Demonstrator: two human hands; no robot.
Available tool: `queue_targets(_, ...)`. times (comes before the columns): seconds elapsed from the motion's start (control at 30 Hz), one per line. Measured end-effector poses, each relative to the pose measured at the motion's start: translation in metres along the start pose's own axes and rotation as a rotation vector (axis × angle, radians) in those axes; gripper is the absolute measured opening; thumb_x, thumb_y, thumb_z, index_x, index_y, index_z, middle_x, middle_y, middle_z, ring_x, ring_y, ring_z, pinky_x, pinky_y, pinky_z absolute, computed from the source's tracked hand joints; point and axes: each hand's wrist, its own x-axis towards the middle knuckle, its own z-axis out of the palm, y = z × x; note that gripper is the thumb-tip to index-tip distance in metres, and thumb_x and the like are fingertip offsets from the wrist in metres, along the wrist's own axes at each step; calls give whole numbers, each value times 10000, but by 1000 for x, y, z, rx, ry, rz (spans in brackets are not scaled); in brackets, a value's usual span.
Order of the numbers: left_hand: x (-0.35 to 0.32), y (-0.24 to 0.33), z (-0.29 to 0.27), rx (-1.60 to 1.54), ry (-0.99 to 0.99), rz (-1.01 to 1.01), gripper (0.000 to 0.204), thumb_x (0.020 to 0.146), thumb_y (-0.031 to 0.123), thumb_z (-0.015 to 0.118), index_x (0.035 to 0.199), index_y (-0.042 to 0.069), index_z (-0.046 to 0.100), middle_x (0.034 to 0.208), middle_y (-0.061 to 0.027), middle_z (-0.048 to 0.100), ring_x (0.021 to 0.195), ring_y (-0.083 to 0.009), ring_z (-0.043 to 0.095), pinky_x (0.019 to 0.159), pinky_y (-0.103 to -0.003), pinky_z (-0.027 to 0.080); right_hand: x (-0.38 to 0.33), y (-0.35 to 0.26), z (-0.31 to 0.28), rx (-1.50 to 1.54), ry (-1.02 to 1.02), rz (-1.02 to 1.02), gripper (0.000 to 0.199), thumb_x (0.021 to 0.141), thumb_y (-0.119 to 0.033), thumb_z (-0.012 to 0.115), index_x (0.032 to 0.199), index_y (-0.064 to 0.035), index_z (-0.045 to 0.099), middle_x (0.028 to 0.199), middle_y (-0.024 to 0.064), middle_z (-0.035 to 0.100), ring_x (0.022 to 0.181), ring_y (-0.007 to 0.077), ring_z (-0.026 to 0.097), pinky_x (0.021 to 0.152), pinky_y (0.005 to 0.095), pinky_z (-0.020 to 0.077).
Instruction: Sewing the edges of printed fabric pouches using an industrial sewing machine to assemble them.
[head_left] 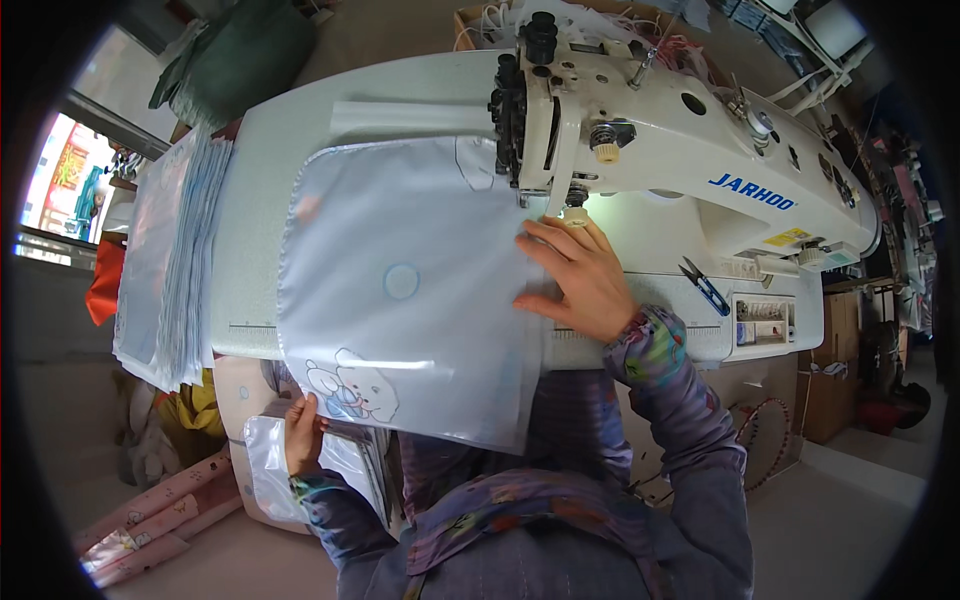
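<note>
1. Pale blue glossy fabric, a rounded panel (400, 300) with a round patch at its middle and a printed cartoon animal near its lower edge, is spread flat on the white sewing table (270, 150), its near edge hanging over the table's front.
2. Its right edge is pressed down by the right hand (580, 280), fingers flat and slightly spread, just in front of the needle area of the white sewing machine (690, 140).
3. Its lower left corner is met by the left hand (302, 432), fingers curled around clear plastic pieces (265, 465) held below the table edge.
4. A stack of similar panels (170, 280) is seen at the table's left end.
5. Blue-handled thread snips (705, 285) are laid on the machine bed, right of the hand.
</note>
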Motion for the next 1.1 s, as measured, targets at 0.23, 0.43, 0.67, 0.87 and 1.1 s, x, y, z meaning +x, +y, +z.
queue_targets(0.23, -18, 27, 41, -85, 59, 248, 179, 1021, 257, 757, 915, 113, 747, 740, 64, 644, 639, -29, 515, 608, -209, 382, 0, 0, -5, 13, -13, -19, 686, 834, -446, 852, 1386, -85, 661, 1473, 90, 609, 1392, 316, 538, 1178, 488, 384)
queue_targets(0.43, -10, 62, 65, 118, 157, 312, 165, 996, 259, 783, 951, 101, 768, 765, 75, 661, 638, -16, 484, 603, -211, 359, 1, -1, -5, 51, -16, -13, 662, 835, -427, 857, 1370, -79, 681, 1448, 84, 635, 1380, 311, 550, 1175, 489, 388)
queue_targets(0.67, 22, 108, 93, 315, 240, 444, 175, 1004, 183, 758, 915, 36, 727, 684, 62, 575, 600, -11, 403, 556, -229, 294, 0, 1, -6, 49, -16, -11, 663, 839, -423, 855, 1388, -93, 681, 1463, 74, 640, 1376, 294, 563, 1178, 488, 387)
queue_targets(0.87, 70, 140, 110, 792, 336, 574, 388, 971, 178, 759, 744, -21, 515, 615, -34, 423, 614, -81, 356, 527, -311, 317, 0, 1, -6, 45, -20, -4, 654, 829, -396, 865, 1382, -97, 686, 1454, 59, 653, 1368, 281, 577, 1177, 489, 389)
queue_targets(1.1, 116, 169, 133, 952, 363, 737, 310, 928, 233, 784, 845, -27, 637, 618, -128, 500, 557, -192, 412, 550, -366, 400, -1, 0, -5, 38, -11, -19, 631, 816, -352, 874, 1362, -92, 695, 1447, 63, 657, 1348, 281, 603, 1161, 473, 406)
